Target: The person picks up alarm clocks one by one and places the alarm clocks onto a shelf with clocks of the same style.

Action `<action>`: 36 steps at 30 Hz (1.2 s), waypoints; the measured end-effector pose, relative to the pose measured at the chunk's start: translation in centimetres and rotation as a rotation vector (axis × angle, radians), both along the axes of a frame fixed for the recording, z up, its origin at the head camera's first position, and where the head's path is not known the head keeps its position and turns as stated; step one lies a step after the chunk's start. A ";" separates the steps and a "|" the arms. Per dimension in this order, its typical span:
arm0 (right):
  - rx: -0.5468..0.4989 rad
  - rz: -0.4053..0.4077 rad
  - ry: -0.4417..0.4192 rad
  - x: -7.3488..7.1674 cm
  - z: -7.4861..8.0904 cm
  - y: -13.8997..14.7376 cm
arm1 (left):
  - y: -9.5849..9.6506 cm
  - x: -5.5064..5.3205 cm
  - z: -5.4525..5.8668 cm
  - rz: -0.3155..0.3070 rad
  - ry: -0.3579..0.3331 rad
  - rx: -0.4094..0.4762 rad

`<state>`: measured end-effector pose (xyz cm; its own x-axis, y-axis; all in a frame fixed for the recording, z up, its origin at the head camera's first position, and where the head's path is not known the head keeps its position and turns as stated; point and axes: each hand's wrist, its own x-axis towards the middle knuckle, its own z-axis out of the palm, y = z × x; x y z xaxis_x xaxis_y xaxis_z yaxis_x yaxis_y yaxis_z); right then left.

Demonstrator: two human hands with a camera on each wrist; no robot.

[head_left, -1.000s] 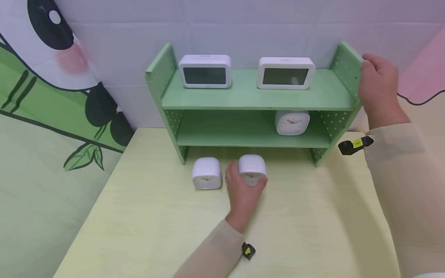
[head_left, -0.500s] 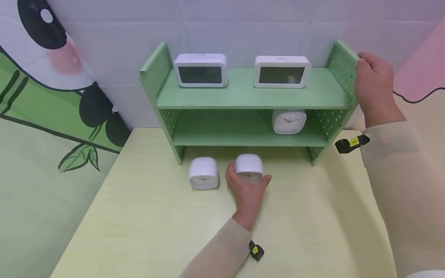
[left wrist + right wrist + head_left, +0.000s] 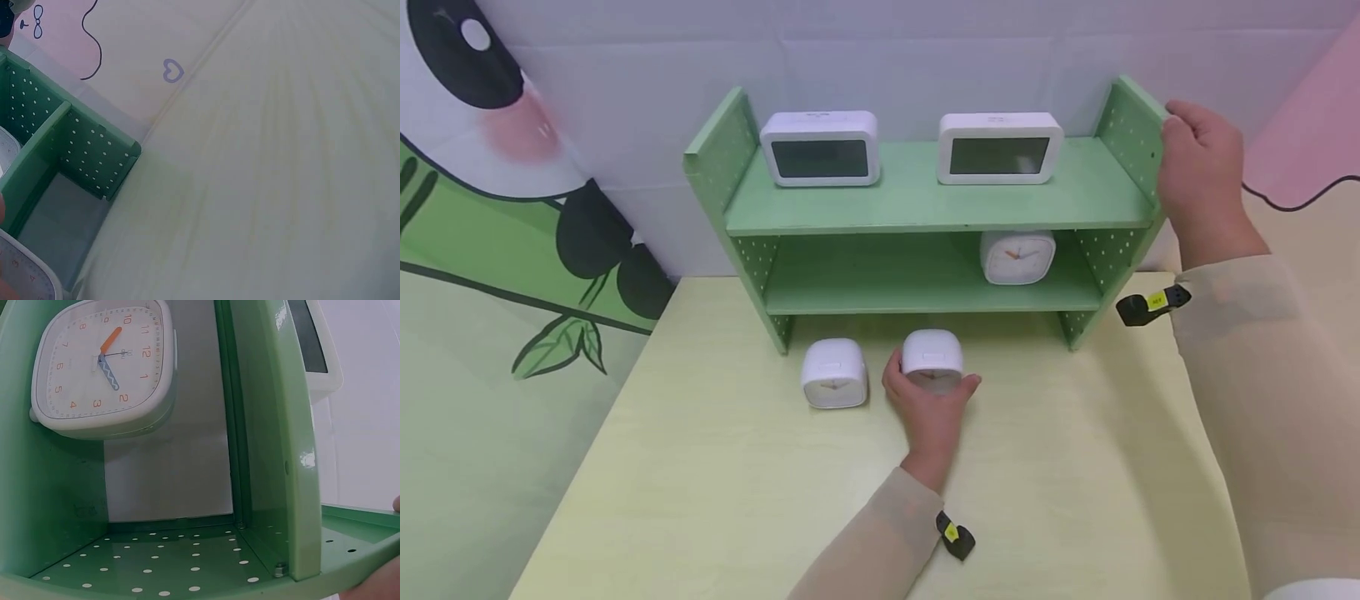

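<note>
Upon the pale bench [image 3: 700, 500] stands a green shelf [image 3: 880, 279], gripped by the right hand [image 3: 1204, 171] at 3 o'clock, perhaps for steadiness, while at 6 o'clock the left hand [image 3: 931, 417], loosely splayed, spans a white clock [image 3: 932, 348] apparently standing unaided.

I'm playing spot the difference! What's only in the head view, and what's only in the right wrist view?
Only the head view: the left hand, both table clocks and the big black eye.
Only the right wrist view: a bolt, and orange numbers clear enough to read.
Both: the green shelf, the shelf clock, the right hand and a digital clock; the wrist view cuts those last two off.
</note>
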<state>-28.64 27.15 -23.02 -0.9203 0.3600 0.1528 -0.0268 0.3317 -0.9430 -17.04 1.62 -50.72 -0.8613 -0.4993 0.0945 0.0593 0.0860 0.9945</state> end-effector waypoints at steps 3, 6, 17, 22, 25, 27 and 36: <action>-0.018 -0.003 0.010 0.0 -0.1 0.0 | 0.0 -0.1 -0.1 0.007 -0.007 0.004; -0.022 -0.010 0.023 -0.1 -0.2 0.1 | 0.1 -0.2 -0.1 0.019 -0.009 0.009; -0.024 -0.002 0.052 -0.5 -0.4 0.0 | -0.1 -0.4 -0.3 0.020 0.007 -0.046; -0.047 0.003 0.047 -0.5 -0.5 0.0 | 0.0 -0.3 -0.3 0.018 -0.003 -0.045; -0.047 0.008 0.044 -0.5 -0.5 -0.1 | -0.1 -0.2 -0.2 0.015 -0.017 -0.038; -0.042 0.012 0.036 -0.4 -0.6 -0.2 | -0.2 -0.1 -0.1 0.012 -0.021 -0.036; -0.016 0.021 0.015 -0.3 -0.9 -0.7 | -0.3 0.6 0.5 -0.004 0.029 -0.027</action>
